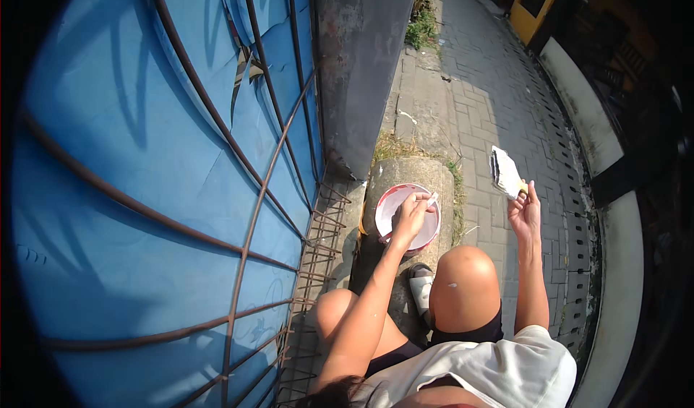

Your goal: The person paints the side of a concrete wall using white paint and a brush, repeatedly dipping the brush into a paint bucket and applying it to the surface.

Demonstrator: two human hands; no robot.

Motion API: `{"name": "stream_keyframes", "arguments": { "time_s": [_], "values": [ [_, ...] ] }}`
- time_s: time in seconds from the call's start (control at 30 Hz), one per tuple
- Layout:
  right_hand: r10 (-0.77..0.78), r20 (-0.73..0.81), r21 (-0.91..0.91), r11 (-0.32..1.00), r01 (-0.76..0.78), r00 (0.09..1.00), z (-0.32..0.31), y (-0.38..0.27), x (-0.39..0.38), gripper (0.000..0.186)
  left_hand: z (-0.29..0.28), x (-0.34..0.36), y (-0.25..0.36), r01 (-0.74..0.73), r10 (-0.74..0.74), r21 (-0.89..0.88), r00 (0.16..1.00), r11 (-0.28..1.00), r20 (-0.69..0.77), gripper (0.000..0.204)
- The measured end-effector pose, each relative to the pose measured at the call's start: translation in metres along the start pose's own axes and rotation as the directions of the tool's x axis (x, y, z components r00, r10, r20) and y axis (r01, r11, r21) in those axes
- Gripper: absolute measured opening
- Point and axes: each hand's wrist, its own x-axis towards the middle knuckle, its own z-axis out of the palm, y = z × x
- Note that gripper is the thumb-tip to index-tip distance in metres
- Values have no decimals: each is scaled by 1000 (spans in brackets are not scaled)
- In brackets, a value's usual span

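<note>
My left hand is over a round white bucket with a red rim, its fingers closed on a short whitish stick. The bucket stands on a rounded concrete block in front of my knees. My right hand, out to the right above the paving, grips a wide brush by its yellowish handle; the brush head is raised and coated in white.
Rusty bars cross a torn blue sheet close on my left, beside a grey pillar. A paved lane runs ahead, edged by weeds, with a low wall and yellow building at right.
</note>
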Motion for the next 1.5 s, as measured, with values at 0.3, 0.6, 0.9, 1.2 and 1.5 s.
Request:
{"name": "stream_keyframes", "arguments": {
  "time_s": [0.3, 0.6, 0.9, 1.2, 1.5],
  "values": [
    [-62, 661, -279, 905, 322, 748, 215, 46, 34, 27, 9, 2, -14, 83, -96, 271, 995, 959, 32, 27],
    [140, 683, -682, 474, 557, 717, 202, 172, 61, 26, 12, -25, 19, 97, -148, 475, 986, 875, 72, 29],
    [218, 815, -545, -29, 838, 537, 166, 253, 94, 13, 10, -25, 23, 22, -151, 602, 975, 798, 164, 34],
    [222, 827, -507, -102, 856, 516, 144, 283, 105, 11, 4, -27, 26, 22, -152, 583, 973, 812, 175, 34],
    [262, 784, -544, -151, 826, 564, 124, 296, 125, 12, 3, -25, 25, 9, -168, 618, 965, 786, 199, 34]
  ]
}}
